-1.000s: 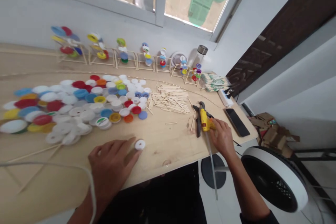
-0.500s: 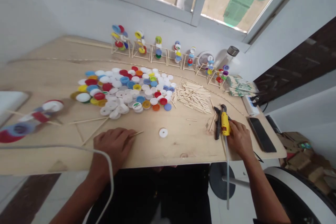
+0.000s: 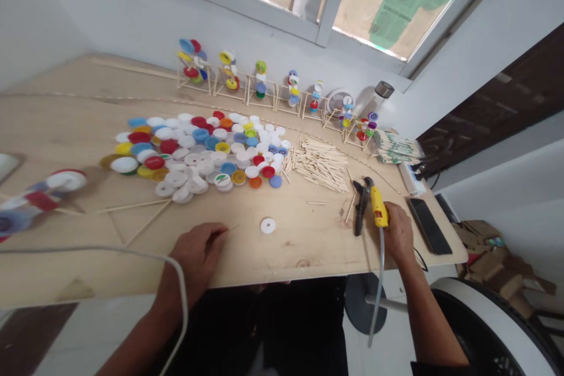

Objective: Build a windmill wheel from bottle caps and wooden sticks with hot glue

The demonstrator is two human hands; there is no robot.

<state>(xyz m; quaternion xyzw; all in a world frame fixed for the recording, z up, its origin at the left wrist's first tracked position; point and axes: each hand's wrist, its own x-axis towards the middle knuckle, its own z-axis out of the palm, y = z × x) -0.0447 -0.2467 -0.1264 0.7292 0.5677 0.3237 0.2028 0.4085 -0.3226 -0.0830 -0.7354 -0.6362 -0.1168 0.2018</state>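
My left hand (image 3: 194, 255) rests low over the table, thumb and fingers closed on a thin wooden stick (image 3: 233, 227) that points right. To its right a white bottle cap (image 3: 268, 225) with a hole in the middle lies flat. My right hand (image 3: 399, 232) grips a yellow hot glue gun (image 3: 379, 208), with a long pale glue stick (image 3: 377, 305) hanging from its back end. Just left of the gun lies a black-handled tool (image 3: 361, 211), which looks like pliers. A single short stick (image 3: 316, 203) lies between the two hands.
Coloured bottle caps (image 3: 207, 155) and a heap of sticks (image 3: 321, 163) cover the middle. Several stick-and-cap wheel models (image 3: 261, 82) line the back. A larger cap wheel (image 3: 42, 201) is at left. A grey cord (image 3: 132, 249) crosses near my left arm. A phone (image 3: 429, 226) lies right.
The glue gun has tilted and come slightly apart from the black tool beside it. My left hand has turned a little, still with the stick. The whole view has shifted somewhat.
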